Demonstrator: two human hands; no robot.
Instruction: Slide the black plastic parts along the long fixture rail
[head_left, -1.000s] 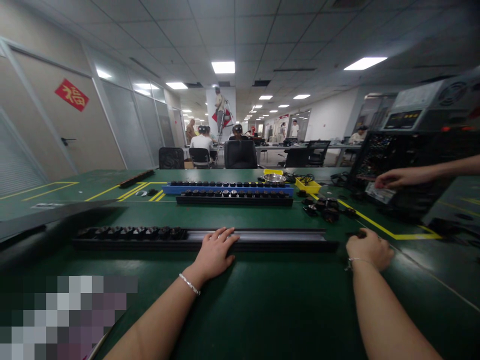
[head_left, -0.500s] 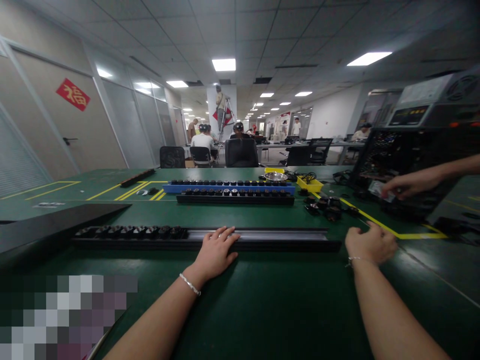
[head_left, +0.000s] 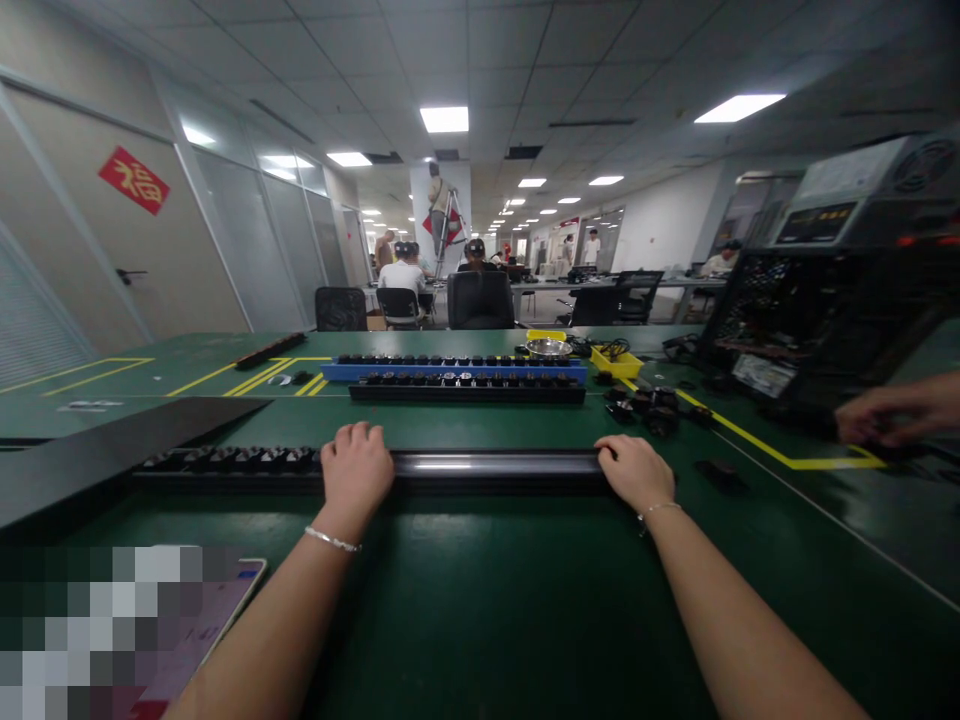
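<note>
Rail (head_left: 495, 466) lies under left grip (head_left: 357, 474) and right grip (head_left: 639, 474).

Left hand (head_left: 357, 470) palm down, fingers (head_left: 360, 434) bent, right hand (head_left: 639, 472) curled inward, both forearms (head_left: 739, 600) extended forward

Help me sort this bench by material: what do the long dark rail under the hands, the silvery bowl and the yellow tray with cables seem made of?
Long dark rail: perhaps satin metal, given the pale streak along it; plastic is possible.
Silvery bowl: likely polished metal, from its bright reflections.
Yellow tray: probably plastic, from its even colour; finish unclear.
</note>
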